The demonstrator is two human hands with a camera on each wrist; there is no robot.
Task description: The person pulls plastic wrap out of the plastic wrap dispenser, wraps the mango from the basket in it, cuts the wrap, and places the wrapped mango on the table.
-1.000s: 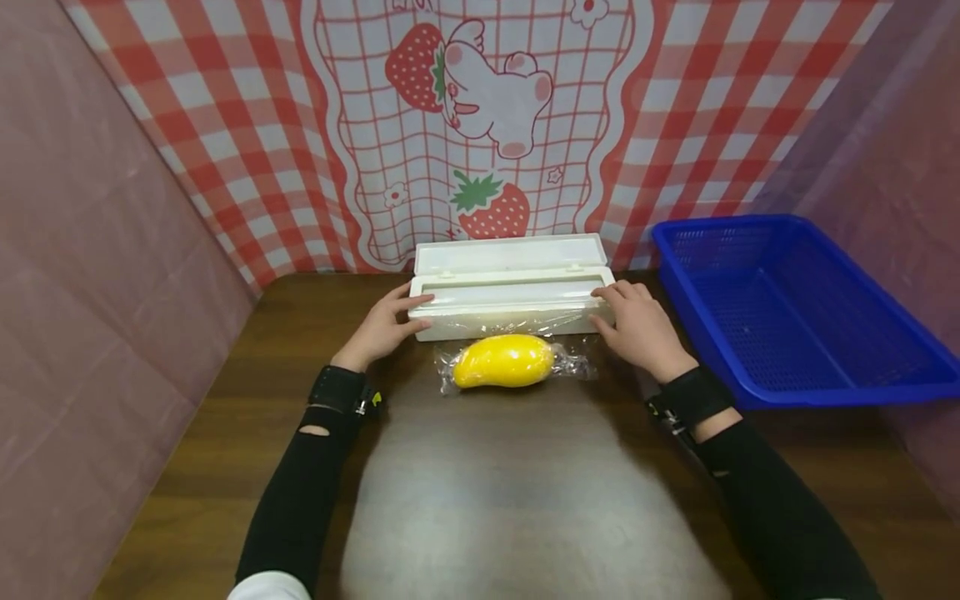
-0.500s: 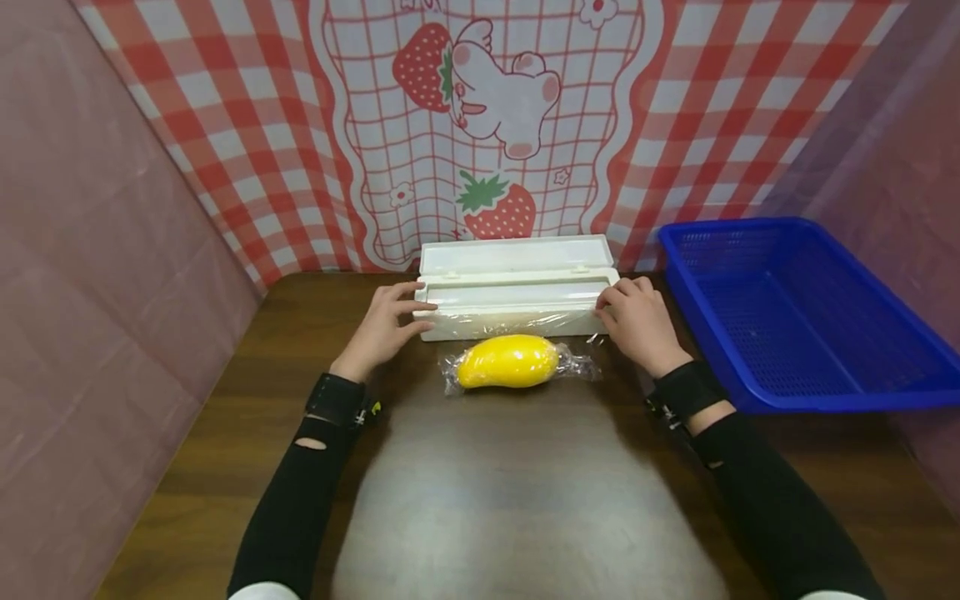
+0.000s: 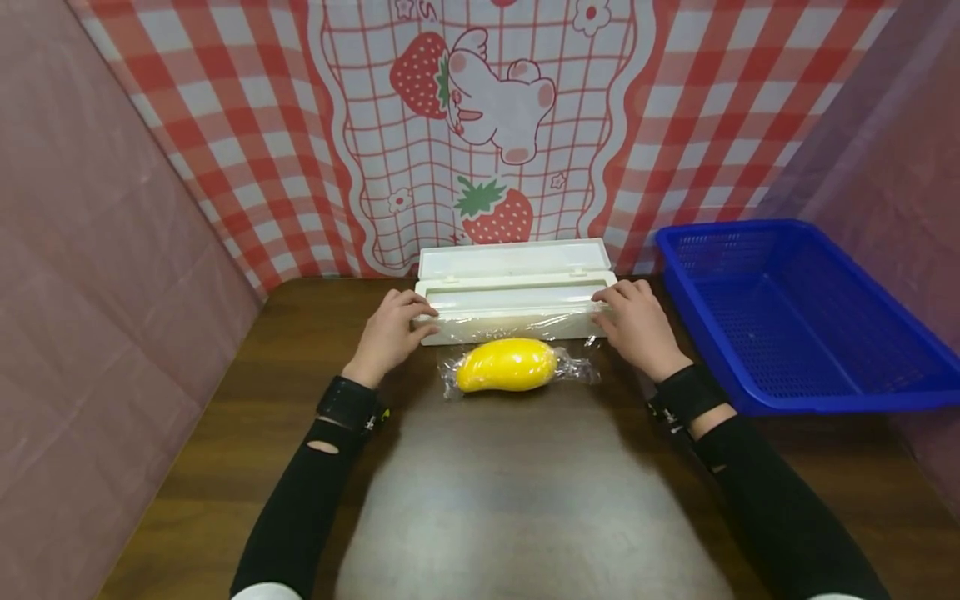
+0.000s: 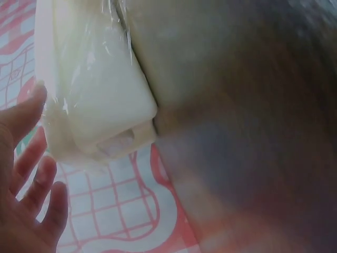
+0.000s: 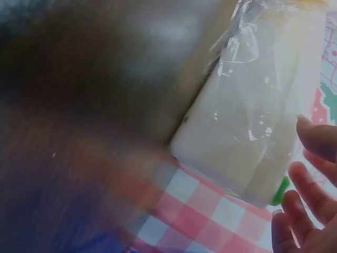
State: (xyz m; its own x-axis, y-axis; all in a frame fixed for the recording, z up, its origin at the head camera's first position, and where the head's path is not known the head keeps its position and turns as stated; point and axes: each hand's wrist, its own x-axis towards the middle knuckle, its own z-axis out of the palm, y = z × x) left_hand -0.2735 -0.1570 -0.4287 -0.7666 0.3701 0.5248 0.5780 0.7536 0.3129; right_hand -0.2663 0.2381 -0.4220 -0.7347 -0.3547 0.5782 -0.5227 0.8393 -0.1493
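Note:
A white cling film dispenser (image 3: 480,330) lies lengthwise at the back of the table with its lid (image 3: 517,260) swung up. Clear cling film (image 3: 551,323) drapes over its front face. My left hand (image 3: 390,333) is at the dispenser's left end, fingers spread over the top edge and thumb lower by the front. At the opposite end, my right hand (image 3: 637,327) has its fingertips at the top edge and film, thumb apart from them. Just in front sits a yellow toy mango (image 3: 508,365), wrapped in film twisted at both ends. The wrist views show the dispenser's ends beside loosely bent fingers.
A blue plastic basket (image 3: 750,404) stands to the right of my right hand. Behind the dispenser hangs a red-and-white checked cloth (image 3: 247,125) with strawberries. Pink cloth (image 3: 112,250) walls off the left and right sides of the wooden table (image 3: 525,500).
My right thumb and fingers, close together half a second ago, are now farther apart. The left hand has shifted slightly along the dispenser's end. Dispenser and mango stay in place.

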